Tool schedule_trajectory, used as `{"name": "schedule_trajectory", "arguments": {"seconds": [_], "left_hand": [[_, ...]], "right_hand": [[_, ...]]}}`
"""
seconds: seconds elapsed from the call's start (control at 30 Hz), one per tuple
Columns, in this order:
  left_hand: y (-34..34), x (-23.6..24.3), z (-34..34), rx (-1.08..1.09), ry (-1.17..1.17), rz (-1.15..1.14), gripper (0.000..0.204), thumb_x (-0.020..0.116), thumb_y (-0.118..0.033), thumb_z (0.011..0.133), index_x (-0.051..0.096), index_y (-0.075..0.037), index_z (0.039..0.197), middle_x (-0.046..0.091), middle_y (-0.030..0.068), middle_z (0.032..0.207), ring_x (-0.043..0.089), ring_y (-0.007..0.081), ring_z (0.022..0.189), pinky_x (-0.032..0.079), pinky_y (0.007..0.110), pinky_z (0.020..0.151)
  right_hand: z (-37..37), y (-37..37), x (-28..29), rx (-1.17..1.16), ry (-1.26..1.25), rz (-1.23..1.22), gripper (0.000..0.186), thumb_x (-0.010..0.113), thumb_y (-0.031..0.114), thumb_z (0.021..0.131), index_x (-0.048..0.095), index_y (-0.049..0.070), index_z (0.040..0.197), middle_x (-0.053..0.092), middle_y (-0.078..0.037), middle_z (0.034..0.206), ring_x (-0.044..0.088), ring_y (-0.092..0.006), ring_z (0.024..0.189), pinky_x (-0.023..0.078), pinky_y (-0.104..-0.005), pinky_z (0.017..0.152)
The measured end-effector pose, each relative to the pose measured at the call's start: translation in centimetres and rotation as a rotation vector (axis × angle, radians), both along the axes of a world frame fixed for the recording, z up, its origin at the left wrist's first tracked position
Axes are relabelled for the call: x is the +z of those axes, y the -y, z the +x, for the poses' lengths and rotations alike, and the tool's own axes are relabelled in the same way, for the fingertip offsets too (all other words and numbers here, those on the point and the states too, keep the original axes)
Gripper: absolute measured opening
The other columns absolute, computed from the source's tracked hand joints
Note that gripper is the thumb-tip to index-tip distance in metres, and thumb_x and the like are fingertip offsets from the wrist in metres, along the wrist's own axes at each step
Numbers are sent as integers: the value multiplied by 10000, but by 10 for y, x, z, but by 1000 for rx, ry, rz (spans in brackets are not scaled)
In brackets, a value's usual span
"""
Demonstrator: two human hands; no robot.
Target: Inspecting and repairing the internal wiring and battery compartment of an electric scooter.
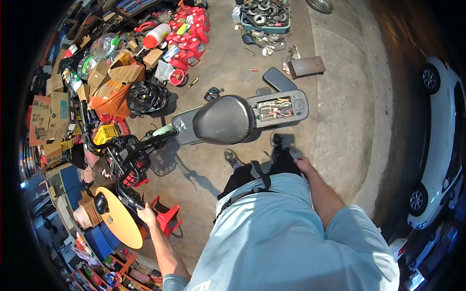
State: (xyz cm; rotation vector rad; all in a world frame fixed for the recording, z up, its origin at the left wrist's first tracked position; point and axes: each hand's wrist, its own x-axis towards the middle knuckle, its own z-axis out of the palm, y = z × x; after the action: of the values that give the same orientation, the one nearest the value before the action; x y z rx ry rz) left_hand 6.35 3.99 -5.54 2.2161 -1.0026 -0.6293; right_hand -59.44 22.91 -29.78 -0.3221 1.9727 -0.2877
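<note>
My left hand [145, 213] is closed on the black handlebar grip [132, 199] of an electric scooter, beside an oval yellow board [119, 223]. The scooter lies across my view, with a black seat [221, 119], a footboard [184, 138] and a dark wire basket [138, 169]. Behind the seat, an open compartment [274, 110] holds bundled wires. A dark rectangular cover [279, 78] rests beside it. My right hand [303, 165] hangs by my right thigh, fingers loosely bent, with nothing visible in it.
Cartons [48, 116], a black bag [145, 97] and red jugs [194, 36] crowd the left. A red stool [167, 216] stands near my left hand. A tray of metal parts [264, 17] and a brown block [306, 65] lie ahead. A white car [437, 145] is right.
</note>
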Motion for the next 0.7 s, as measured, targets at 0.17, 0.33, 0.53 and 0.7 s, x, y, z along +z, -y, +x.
{"name": "schedule_trajectory", "arguments": {"seconds": [0.17,0.33,0.53,0.7], "left_hand": [[1,2,0,30,-11,-9,103,595,-4,870,520,-68,900,528,14,625,519,134,438,431,285,410],[3,2,0,63,-30,18,97,596,-5,863,532,-76,880,526,7,646,511,132,439,433,286,413],[6,2,9,40,28,-16,119,604,9,851,526,-67,897,530,11,663,494,132,420,428,290,404],[7,1,11,90,15,14,134,606,17,841,540,-43,941,541,28,662,486,141,403,418,298,383]], "right_hand": [[0,1,-1,8,60,-24,401,628,299,908,716,-6,1154,744,-189,1046,717,-307,949,538,-419,863],[-3,4,2,20,39,-5,411,630,318,911,716,-1,1156,738,-199,1078,711,-330,987,533,-436,891],[-1,3,-13,46,16,-12,421,631,325,903,715,-1,1156,728,-230,1085,705,-360,1009,530,-441,908],[-8,5,-10,-6,32,4,419,631,300,892,708,-21,1152,722,-239,1105,690,-361,1065,520,-431,925]]}}
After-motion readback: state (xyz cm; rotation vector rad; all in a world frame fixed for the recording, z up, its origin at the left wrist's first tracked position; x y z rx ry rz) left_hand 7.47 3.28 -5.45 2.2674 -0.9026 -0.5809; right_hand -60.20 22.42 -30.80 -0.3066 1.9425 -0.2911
